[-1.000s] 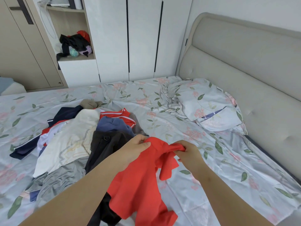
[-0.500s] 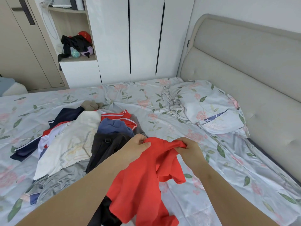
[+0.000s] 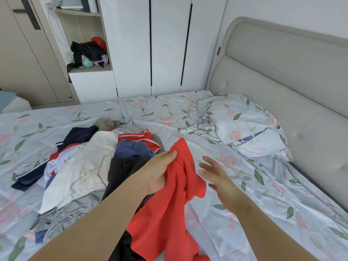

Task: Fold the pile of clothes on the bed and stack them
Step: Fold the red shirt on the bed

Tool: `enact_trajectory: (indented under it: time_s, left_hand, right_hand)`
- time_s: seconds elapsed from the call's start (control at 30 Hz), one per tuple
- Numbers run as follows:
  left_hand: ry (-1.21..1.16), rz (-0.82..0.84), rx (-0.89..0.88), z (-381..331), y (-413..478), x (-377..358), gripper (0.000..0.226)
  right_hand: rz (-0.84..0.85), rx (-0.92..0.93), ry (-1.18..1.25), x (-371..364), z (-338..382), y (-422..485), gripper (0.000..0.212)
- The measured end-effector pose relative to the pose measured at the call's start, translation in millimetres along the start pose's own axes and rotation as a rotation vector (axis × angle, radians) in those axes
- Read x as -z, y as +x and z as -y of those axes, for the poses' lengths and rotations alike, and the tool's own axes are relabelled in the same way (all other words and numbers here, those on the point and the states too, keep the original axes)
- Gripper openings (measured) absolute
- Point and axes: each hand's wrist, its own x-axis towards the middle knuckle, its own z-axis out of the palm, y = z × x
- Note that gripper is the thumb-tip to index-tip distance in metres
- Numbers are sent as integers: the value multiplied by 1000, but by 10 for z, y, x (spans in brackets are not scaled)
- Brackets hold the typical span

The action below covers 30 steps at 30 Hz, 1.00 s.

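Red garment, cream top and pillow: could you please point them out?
red garment (image 3: 169, 213), head view, hanging middle.
cream top (image 3: 84, 166), head view, front panel.
pillow (image 3: 250, 129), head view, floral top face.

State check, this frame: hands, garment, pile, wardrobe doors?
left hand, grips the red garment near its top
right hand, open, holds nothing
red garment, unfolded, bunched
clothes pile, unfolded, heaped on the bed
wardrobe doors, closed

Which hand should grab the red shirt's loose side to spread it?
Right, probably. The right hand is open and empty beside the red shirt's hanging edge; the left hand is busy gripping its top.
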Motion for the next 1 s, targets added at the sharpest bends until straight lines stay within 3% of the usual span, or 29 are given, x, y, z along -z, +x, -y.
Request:
enact_trajectory:
  time_s: [0.07, 0.17, 0.23, 0.3, 0.37, 0.43, 0.5, 0.53, 0.57, 0.6, 0.67, 0.73, 0.87, 0.93, 1.0]
  left_hand:
    - [-96, -9, 31, -89, -31, 2, 21]
    - [-191, -50, 68, -231, -93, 8, 28]
    - [-250, -91, 75, -321, -117, 84, 29]
    - [-280, -163, 47, -393, -88, 224, 26]
    - [-115, -337, -9, -393, 2, 387, 22]
    - [271, -545, -108, -308, 101, 526, 23]
    - [659, -661, -385, -189, 100, 583, 34]
    - [814, -586, -561, -133, 76, 573, 53]
    - [951, -401, -668, -81, 60, 540, 72]
    - [1083, -203, -686, -41, 39, 480, 85]
    - [1310, 70, -595, 0, 25, 403, 81]
    - [1371, 38, -523, -14, -7, 365, 62]
    - [1288, -296, -564, -41, -81, 255, 17]
    - [1135, -262, -546, -50, -105, 174, 17]
    - [1098, -209, -520, -86, -119, 98, 12]
  right_hand:
    - [153, -18, -29, -53, -76, -2, 80]
    - [235, -21, -218, -176, -113, 47, 56]
    - [122, 9, -273, -192, -129, 101, 29]
    - [-66, 48, -244, -143, -97, 142, 16]
    - [-206, 91, -206, -81, 4, 166, 17]
    - [-248, 185, -287, -77, 145, 162, 17]
    - [-189, 309, -372, -142, 279, 142, 19]
    - [-122, 350, -420, -197, 338, 123, 21]
    - [-51, 369, -482, -249, 378, 114, 22]
    - [18, 373, -538, -299, 397, 116, 23]
    - [93, 364, -583, -374, 411, 111, 24]
    - [59, 360, -566, -403, 396, 110, 25]
    - [-177, 242, -626, -334, 261, 81, 31]
    - [-138, 113, -772, -280, 88, 74, 29]
    - [-135, 35, -772, -244, -16, 48, 11]
